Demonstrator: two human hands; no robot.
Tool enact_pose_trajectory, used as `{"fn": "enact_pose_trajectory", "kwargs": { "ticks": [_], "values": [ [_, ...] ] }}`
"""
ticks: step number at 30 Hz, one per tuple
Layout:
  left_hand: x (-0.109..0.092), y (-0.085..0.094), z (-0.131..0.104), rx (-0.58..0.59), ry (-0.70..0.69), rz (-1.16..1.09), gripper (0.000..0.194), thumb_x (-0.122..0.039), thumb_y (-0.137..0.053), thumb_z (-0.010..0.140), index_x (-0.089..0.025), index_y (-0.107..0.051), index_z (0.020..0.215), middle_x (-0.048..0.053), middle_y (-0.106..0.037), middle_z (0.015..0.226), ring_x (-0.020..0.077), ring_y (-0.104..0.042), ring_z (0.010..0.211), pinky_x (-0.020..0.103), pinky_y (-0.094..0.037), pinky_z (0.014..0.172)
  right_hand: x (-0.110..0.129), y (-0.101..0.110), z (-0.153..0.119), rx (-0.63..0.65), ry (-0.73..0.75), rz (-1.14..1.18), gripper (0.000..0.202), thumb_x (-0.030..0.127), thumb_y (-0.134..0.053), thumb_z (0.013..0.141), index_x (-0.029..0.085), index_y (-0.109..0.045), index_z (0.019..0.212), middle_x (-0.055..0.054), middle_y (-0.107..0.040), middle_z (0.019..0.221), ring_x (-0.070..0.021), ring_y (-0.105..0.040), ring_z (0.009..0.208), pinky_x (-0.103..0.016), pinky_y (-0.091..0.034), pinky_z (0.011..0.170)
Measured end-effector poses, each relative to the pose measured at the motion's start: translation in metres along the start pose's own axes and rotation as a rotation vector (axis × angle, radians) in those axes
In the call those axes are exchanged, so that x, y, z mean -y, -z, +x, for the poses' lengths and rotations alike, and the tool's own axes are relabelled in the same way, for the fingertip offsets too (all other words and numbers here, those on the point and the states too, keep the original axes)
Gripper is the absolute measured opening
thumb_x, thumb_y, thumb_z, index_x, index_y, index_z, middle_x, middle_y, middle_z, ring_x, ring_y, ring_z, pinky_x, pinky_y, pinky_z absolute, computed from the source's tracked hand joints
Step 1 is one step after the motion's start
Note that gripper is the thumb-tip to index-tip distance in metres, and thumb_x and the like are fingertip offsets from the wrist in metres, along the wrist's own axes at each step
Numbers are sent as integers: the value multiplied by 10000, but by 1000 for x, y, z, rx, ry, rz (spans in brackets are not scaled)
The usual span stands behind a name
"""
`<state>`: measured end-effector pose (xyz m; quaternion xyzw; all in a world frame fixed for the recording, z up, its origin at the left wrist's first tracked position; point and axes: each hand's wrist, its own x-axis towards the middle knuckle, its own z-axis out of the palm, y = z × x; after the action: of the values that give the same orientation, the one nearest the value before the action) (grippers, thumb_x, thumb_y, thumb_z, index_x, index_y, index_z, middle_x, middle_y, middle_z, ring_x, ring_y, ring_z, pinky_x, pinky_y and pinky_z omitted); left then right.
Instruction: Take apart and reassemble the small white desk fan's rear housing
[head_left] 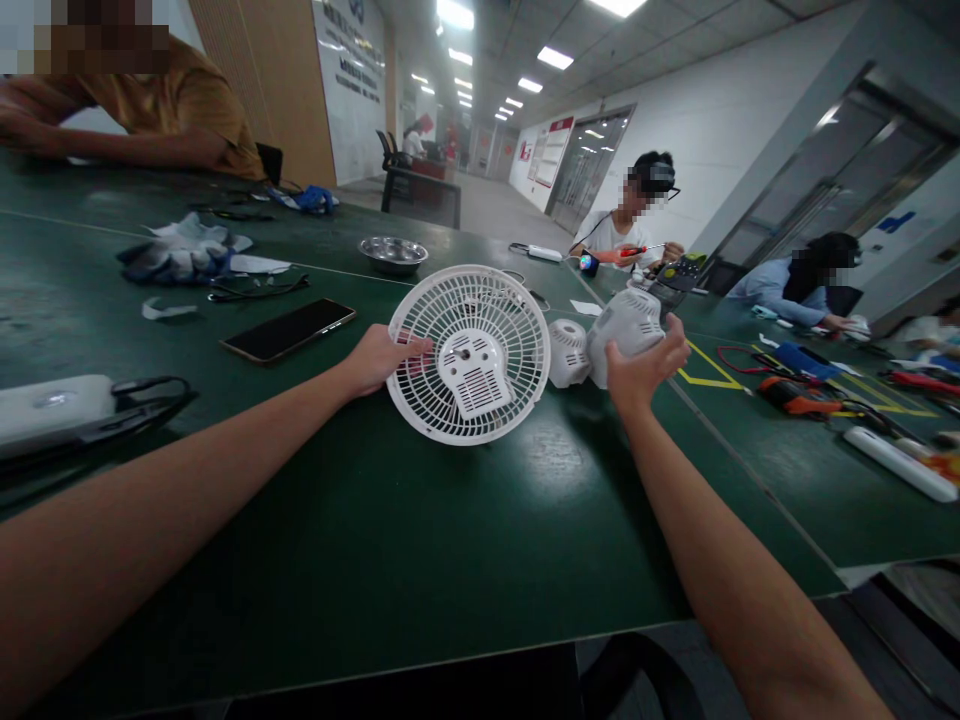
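A round white fan grille stands tilted toward me over the green table. Its middle plate has slots and small holes. My left hand is closed on its left rim, the thumb over the front and the fingers seen behind the bars. To the right, my right hand wraps round a white vented plastic housing. Between grille and held housing sits a smaller white vented piece; whether it is joined to the housing I cannot tell. The housing's far side is hidden.
Left on the table lie a phone, gloves and a white device with a cable. A metal bowl stands behind. Rightward are an orange-black meter and a white power strip. Co-workers sit around.
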<state>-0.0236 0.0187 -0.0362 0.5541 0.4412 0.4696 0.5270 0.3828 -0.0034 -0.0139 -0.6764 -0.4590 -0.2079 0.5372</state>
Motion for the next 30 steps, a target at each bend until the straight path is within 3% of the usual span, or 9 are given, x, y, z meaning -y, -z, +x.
{"fn": "enact_pose_trajectory", "kwargs": {
  "ticks": [3, 6, 11, 17, 22, 27, 30],
  "values": [
    [0, 1, 0, 9, -9, 5, 71, -244, -795, 851, -178, -775, 866, 88, -783, 860, 221, -734, 752, 471, -647, 792, -26, -11, 2, 188, -294, 93, 1073, 351, -832, 595, 197, -336, 1533, -214, -561, 1465, -405, -566, 1349, -587, -420, 1165],
    [1, 1, 0, 16, -26, 16, 75, -254, -796, 848, -190, -772, 878, 92, -791, 882, 235, -746, 785, 480, -653, 797, -41, -21, 1, 273, -434, 99, 1009, 389, -902, 508, 212, -467, 1401, -195, -656, 1372, -414, -641, 1259, -570, -475, 1120],
    [-1, 1, -1, 22, -10, -7, 76, -236, -800, 836, -184, -772, 885, 79, -789, 866, 220, -747, 771, 465, -650, 813, -40, -24, 5, 148, -399, 78, 882, 431, -910, 543, 202, -526, 1303, -192, -693, 1339, -404, -662, 1259, -549, -482, 1118],
    [2, 1, 2, 11, -8, -13, 67, -245, -803, 835, -185, -772, 838, 74, -780, 826, 202, -727, 720, 437, -636, 780, -10, -18, 13, -23, -196, 202, 791, 495, -800, 726, 169, -439, 1350, -188, -706, 1267, -347, -720, 1152, -508, -548, 1010],
    [2, 1, 2, 24, -17, 21, 89, -266, -790, 844, -181, -768, 833, 71, -767, 807, 201, -718, 708, 411, -625, 745, 20, -14, -1, 96, -66, 247, 778, 494, -806, 726, 199, -433, 1341, -170, -702, 1258, -329, -721, 1115, -483, -565, 963],
    [-3, 0, 0, 8, -2, 11, 69, -230, -795, 826, -168, -767, 835, 71, -763, 800, 203, -717, 711, 421, -626, 750, 26, -20, -21, 350, -146, 194, 814, 561, -850, 639, 206, -497, 1281, -168, -713, 1214, -357, -693, 1089, -553, -527, 1005],
    [-2, 0, 0, 22, -2, -15, 65, -238, -794, 832, -178, -772, 845, 73, -774, 822, 203, -728, 729, 423, -637, 771, 24, -21, -24, 371, -163, 185, 804, 604, -848, 622, 206, -529, 1243, -158, -717, 1166, -341, -682, 1020, -556, -527, 984]
  ]
}}
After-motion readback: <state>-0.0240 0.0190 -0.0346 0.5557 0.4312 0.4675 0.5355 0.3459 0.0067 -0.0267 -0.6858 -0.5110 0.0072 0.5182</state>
